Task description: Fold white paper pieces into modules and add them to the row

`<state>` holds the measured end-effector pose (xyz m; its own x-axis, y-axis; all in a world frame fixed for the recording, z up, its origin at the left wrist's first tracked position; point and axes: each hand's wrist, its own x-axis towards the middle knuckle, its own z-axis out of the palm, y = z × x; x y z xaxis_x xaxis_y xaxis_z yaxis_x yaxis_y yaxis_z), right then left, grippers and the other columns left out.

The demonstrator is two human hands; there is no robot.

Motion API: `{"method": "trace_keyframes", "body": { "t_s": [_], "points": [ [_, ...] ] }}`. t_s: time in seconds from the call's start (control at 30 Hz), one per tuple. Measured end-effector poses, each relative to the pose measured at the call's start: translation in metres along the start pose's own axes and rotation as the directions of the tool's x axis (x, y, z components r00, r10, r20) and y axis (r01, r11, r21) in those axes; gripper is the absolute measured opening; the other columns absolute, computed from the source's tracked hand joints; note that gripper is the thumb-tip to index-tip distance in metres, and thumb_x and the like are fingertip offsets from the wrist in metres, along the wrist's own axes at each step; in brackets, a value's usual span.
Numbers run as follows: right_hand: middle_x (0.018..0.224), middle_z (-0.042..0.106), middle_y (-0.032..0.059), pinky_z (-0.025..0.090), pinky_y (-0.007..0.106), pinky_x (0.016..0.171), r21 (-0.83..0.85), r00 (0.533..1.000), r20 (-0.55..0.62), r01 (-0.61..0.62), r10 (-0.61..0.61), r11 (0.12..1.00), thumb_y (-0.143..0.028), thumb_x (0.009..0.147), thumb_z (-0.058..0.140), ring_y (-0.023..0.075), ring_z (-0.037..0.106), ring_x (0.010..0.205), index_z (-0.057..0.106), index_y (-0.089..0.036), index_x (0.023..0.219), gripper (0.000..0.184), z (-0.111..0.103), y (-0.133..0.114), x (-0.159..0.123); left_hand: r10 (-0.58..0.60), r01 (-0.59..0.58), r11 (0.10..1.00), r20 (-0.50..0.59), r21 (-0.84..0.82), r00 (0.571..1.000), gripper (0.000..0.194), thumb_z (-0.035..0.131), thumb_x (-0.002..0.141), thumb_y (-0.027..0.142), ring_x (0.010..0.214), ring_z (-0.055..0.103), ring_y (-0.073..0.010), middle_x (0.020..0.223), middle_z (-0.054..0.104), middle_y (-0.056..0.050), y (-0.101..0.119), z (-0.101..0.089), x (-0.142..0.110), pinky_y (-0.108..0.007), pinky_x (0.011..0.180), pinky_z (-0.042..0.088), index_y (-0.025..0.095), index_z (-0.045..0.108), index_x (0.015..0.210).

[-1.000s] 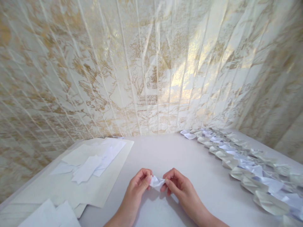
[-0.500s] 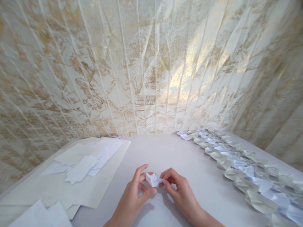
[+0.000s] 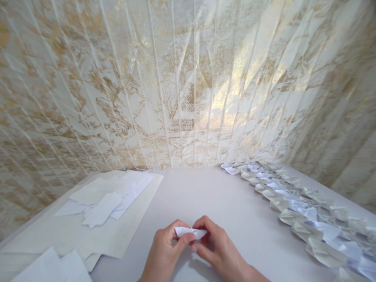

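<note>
A small white folded paper piece is held low over the white table, between my two hands. My left hand pinches its left part, with the thumb across the near side and the fingers behind. Around the right end, the fingers of my right hand curl against the paper, while that thumb sits a little lower and apart from it. The fingertips behind the paper are partly hidden.
On the left lie large cream sheets with loose white paper pieces on top. More white sheets are at the near left corner. Rows of folded paper pieces run along the right side. A patterned curtain hangs behind the table.
The folded paper has been turned and now looks longer and flatter. My left fingers have closed down onto it, and my right hand has shifted slightly, its fingers over the right end.
</note>
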<state>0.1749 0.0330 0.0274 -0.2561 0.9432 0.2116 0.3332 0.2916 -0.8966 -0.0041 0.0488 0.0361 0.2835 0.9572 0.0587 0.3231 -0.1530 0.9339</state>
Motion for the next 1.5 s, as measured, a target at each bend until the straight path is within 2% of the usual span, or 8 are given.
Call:
{"method": "trace_keyframes", "body": {
  "t_s": [0.23, 0.4, 0.5, 0.8, 1.0, 1.13, 1.37, 1.5],
  "points": [
    [0.068, 0.053, -0.0029, 0.036, 0.024, 0.062, 0.061, 0.988, -0.132, -0.067, 0.074, 0.996, -0.033, 0.081, 0.067, 0.0143, 0.048, 0.065, 0.058, -0.019, 0.066, 0.022, -0.004, -0.004, 0.006, 0.034, -0.042, 0.996, 0.094, 0.076, 0.995, 0.027, 0.049, 0.093, 0.042, 0.073, 0.067, -0.0184, 0.077, 0.074, 0.0, 0.007, 0.004, -0.004, -0.022, 0.063, 0.042, 0.021, 0.066, 0.09],
    [0.066, 0.058, -0.0011, 0.037, 0.026, 0.066, 0.166, 0.99, -0.096, -0.087, 0.104, 0.982, -0.042, 0.083, 0.063, 0.0156, 0.051, 0.067, 0.057, -0.018, 0.065, 0.03, -0.003, -0.011, 0.005, 0.048, -0.049, 0.999, 0.042, 0.014, 0.998, 0.03, 0.05, 0.092, 0.046, 0.073, 0.071, -0.02, 0.073, 0.075, -0.002, 0.012, 0.004, -0.007, -0.022, 0.064, 0.047, 0.021, 0.064, 0.083],
    [0.059, 0.049, -0.0037, 0.033, 0.025, 0.06, 0.21, 0.986, -0.066, -0.135, 0.152, 0.968, -0.05, 0.085, 0.057, 0.0133, 0.043, 0.06, 0.054, -0.018, 0.064, 0.038, -0.001, -0.009, 0.005, 0.045, -0.041, 0.994, 0.04, -0.098, 0.998, 0.034, 0.05, 0.091, 0.05, 0.067, 0.071, -0.0202, 0.07, 0.075, -0.003, 0.011, 0.006, -0.007, -0.025, 0.067, 0.051, 0.02, 0.062, 0.08],
    [0.06, 0.047, -0.0043, 0.034, 0.023, 0.058, 0.045, 0.99, -0.111, -0.088, 0.092, 0.995, -0.052, 0.089, 0.052, 0.013, 0.043, 0.061, 0.05, -0.019, 0.065, 0.041, -0.003, -0.002, 0.003, -0.053, 0.087, 0.933, 0.107, -0.349, 0.993, 0.056, 0.045, 0.089, 0.064, 0.048, 0.065, -0.0173, 0.057, 0.072, -0.007, -0.006, 0.016, -0.006, -0.025, 0.051, 0.049, 0.012, 0.065, 0.094],
    [0.066, 0.056, -0.0018, 0.036, 0.025, 0.06, -0.108, 0.989, -0.145, -0.012, -0.004, 0.994, -0.048, 0.092, 0.052, 0.0141, 0.048, 0.062, 0.059, -0.019, 0.069, 0.037, -0.009, 0.004, 0.003, -0.059, 0.108, 0.891, 0.125, -0.44, 0.99, 0.058, 0.045, 0.089, 0.064, 0.056, 0.066, -0.0175, 0.066, 0.072, -0.007, -0.007, 0.012, -0.002, -0.026, 0.055, 0.047, 0.011, 0.065, 0.102],
    [0.07, 0.058, -0.0013, 0.037, 0.025, 0.062, -0.077, 0.993, -0.119, -0.012, 0.002, 0.997, -0.048, 0.095, 0.048, 0.0146, 0.049, 0.064, 0.064, -0.02, 0.086, 0.033, -0.009, 0.006, 0.004, -0.042, 0.056, 0.915, 0.043, -0.399, 0.998, 0.048, 0.054, 0.086, 0.06, 0.059, 0.061, -0.015, 0.068, 0.068, -0.005, -0.008, 0.008, 0.003, -0.025, 0.056, 0.046, 0.013, 0.068, 0.085],
    [0.065, 0.052, -0.0031, 0.036, 0.024, 0.058, 0.063, 0.985, -0.112, -0.128, 0.135, 0.99, -0.051, 0.093, 0.046, 0.014, 0.045, 0.062, 0.06, -0.019, 0.078, 0.038, -0.007, 0.003, 0.005, 0.058, -0.046, 0.973, 0.045, -0.228, 0.997, 0.044, 0.048, 0.093, 0.051, 0.064, 0.058, -0.0157, 0.071, 0.064, -0.002, -0.005, 0.007, -0.001, -0.026, 0.064, 0.047, 0.015, 0.068, 0.108],
    [0.066, 0.052, -0.0029, 0.036, 0.024, 0.058, 0.075, 0.984, -0.121, -0.125, 0.133, 0.989, -0.049, 0.092, 0.05, 0.0141, 0.045, 0.062, 0.061, -0.018, 0.079, 0.035, -0.008, 0.002, 0.008, 0.029, -0.022, 0.981, 0.035, -0.193, 0.999, 0.046, 0.052, 0.09, 0.052, 0.069, 0.059, -0.0179, 0.074, 0.066, -0.003, -0.001, 0.008, -0.004, -0.027, 0.068, 0.047, 0.015, 0.066, 0.115]
  ]
}}
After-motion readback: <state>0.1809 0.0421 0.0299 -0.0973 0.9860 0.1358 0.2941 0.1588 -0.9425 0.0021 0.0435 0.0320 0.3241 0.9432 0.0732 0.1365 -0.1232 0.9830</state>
